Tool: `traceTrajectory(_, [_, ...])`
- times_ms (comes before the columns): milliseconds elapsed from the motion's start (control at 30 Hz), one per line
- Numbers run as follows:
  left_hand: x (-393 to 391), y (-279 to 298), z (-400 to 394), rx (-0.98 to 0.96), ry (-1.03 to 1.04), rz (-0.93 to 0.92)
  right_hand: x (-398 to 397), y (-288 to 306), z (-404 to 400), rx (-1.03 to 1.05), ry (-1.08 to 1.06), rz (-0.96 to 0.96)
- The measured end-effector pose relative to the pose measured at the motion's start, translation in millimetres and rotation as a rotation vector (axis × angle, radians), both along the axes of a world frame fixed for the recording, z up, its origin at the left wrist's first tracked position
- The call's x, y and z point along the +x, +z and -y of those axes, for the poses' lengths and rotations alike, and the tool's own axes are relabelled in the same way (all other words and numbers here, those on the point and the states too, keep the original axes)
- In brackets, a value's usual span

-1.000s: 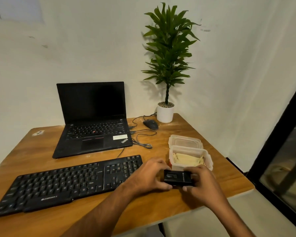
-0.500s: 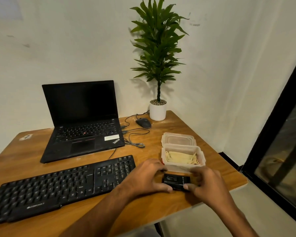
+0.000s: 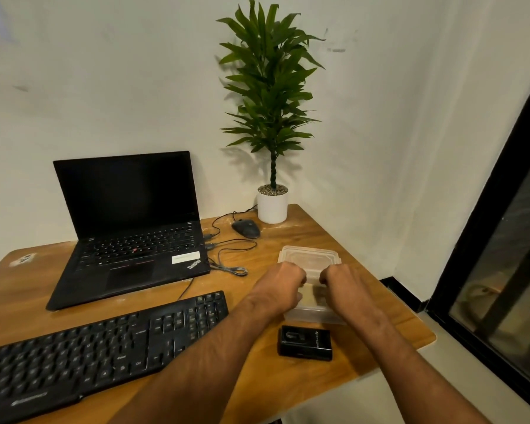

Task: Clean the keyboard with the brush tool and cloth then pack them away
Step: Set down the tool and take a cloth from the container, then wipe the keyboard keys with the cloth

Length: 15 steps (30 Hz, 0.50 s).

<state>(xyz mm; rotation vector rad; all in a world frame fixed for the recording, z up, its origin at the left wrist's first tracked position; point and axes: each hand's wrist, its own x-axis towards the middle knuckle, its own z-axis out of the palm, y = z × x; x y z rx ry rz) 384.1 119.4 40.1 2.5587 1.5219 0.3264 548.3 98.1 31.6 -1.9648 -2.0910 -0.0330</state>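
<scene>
Reaching into the clear tub with both hands, we judge we are fetching the yellow cloth | left hand, right hand curled over it, grip hidden | brush case just behind our wrists, keyboard left of left forearm | next: lift the cloth free, wipe the keys | lid beyond knuckles
</scene>
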Motion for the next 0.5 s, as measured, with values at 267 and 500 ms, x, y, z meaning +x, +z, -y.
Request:
traceTrajectory(267, [18.3, -10.5, -17.1, 0.017, 0.090, -0.130, -4.2, -6.0, -6.4, -0.003, -0.011, 0.094])
traceTrajectory(500, [15.8, -16.0, -16.7, 0.019, 0.090, -0.048, -2.0, -10.7, -5.3, 0.044, -0.065, -0.017])
